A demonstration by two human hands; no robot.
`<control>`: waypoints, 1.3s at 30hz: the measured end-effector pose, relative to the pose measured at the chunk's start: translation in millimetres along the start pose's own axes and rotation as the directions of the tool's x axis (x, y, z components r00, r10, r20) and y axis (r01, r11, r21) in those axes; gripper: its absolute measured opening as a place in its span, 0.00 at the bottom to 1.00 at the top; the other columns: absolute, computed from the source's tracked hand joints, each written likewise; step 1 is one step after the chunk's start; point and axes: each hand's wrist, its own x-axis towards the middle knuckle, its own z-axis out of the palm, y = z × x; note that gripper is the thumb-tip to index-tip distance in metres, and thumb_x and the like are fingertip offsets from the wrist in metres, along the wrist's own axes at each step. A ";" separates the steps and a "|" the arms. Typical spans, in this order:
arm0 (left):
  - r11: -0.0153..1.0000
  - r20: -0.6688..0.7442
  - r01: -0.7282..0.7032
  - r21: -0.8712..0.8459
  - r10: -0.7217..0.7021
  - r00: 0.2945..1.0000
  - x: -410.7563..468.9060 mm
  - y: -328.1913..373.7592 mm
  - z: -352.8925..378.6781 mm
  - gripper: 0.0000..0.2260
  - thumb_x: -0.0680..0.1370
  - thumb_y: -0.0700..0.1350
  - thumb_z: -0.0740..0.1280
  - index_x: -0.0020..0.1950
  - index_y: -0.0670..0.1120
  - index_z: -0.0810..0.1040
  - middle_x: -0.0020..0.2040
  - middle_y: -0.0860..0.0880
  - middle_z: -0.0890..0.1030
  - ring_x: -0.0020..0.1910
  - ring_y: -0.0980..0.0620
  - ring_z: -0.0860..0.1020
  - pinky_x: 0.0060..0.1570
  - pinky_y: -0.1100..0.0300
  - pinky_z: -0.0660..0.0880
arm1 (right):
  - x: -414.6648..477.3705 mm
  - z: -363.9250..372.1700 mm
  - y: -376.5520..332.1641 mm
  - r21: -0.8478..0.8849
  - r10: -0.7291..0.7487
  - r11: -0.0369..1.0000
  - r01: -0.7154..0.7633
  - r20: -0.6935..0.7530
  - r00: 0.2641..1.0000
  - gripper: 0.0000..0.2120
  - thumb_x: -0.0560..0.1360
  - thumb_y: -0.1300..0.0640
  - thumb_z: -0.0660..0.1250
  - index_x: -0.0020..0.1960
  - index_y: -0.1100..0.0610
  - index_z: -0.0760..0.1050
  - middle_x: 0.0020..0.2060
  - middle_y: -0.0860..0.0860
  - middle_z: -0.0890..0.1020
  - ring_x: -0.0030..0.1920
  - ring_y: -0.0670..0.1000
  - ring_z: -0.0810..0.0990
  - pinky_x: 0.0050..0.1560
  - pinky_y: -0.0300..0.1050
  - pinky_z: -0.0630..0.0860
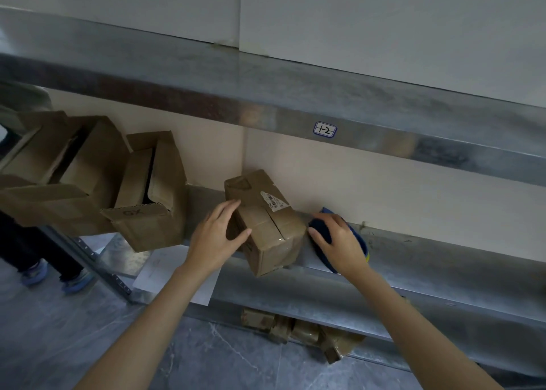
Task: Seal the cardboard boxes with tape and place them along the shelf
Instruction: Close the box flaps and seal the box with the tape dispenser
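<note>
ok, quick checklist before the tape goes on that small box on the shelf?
1. Box steadied: ok. The left hand rests against the left side of the small box.
2. Grip on the tool: ok. The right hand is curled over the blue tape dispenser.
3. Flaps down: ok, though a slit shows along the top seam.
4. Box square to the shelf: not ok, it sits turned at an angle.
5. Tape end free: cannot tell, hidden under the hand.
6. Other boxes: not ok. The two open boxes on the left have flaps up.
</note>
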 end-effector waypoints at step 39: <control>0.964 -0.034 0.086 0.251 -0.080 0.996 -10.0 4.6 -9.4 0.26 0.79 0.56 0.65 0.74 0.47 0.69 0.70 0.49 0.74 0.70 0.48 0.69 0.65 0.51 0.68 | 17.3 -12.0 46.1 -0.125 0.310 0.951 -0.284 0.368 0.877 0.44 0.77 0.62 0.67 0.78 0.39 0.42 0.62 0.64 0.76 0.53 0.66 0.79 0.49 0.60 0.79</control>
